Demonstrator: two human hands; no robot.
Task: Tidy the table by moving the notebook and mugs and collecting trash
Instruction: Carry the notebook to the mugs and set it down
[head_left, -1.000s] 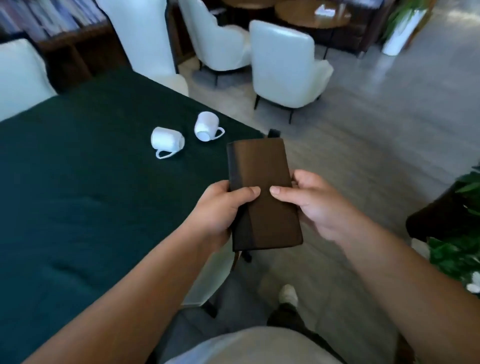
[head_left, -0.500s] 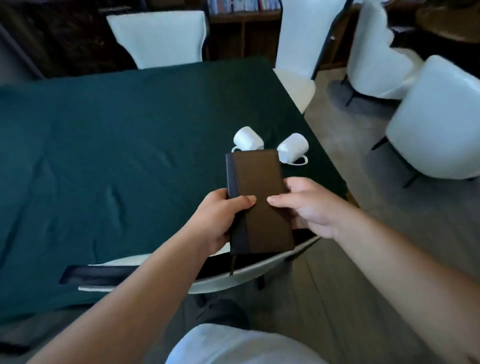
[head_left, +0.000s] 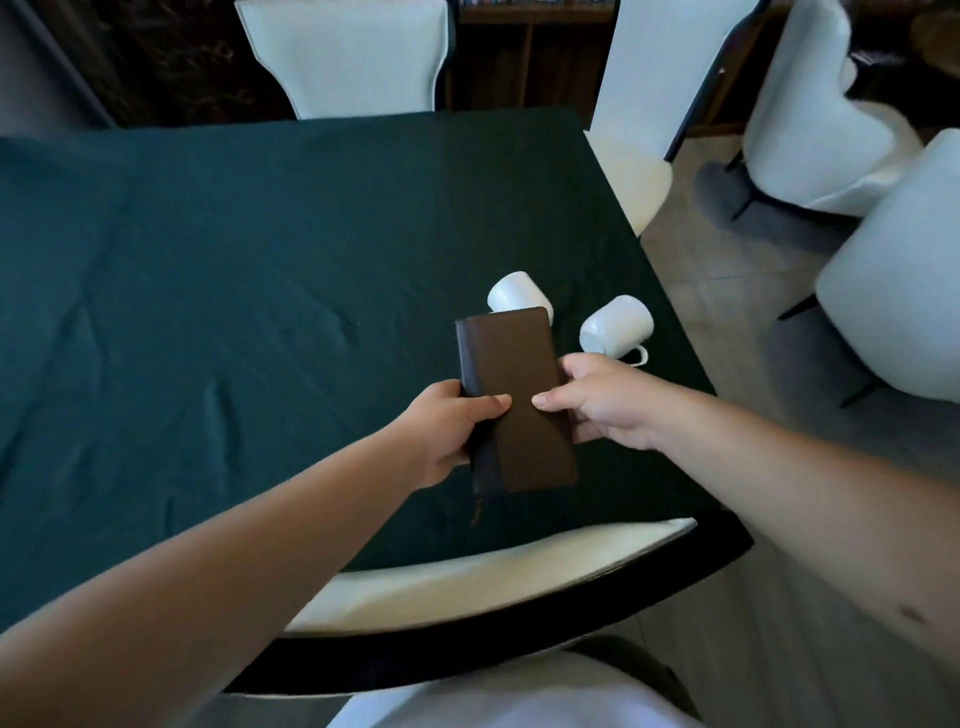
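A closed brown notebook (head_left: 517, 384) with a dark spine is held above the near right part of the green-clothed table (head_left: 234, 270). My left hand (head_left: 449, 431) grips its left edge and my right hand (head_left: 602, 402) grips its right edge. A thin ribbon hangs from its lower end. Just beyond it two white mugs lie on their sides: the left mug (head_left: 514, 296) is partly hidden by the notebook, and the right mug (head_left: 615, 327) shows its handle near my right hand.
A white chair back with a dark frame (head_left: 493, 577) stands between me and the table's near edge. More white chairs stand at the far side (head_left: 343, 52), at the right edge (head_left: 644, 104) and on the floor to the right (head_left: 893, 291).
The view has swung left and closer, so the table now fills the frame. Both hands have carried the notebook from over the floor to over the table, near the mugs.
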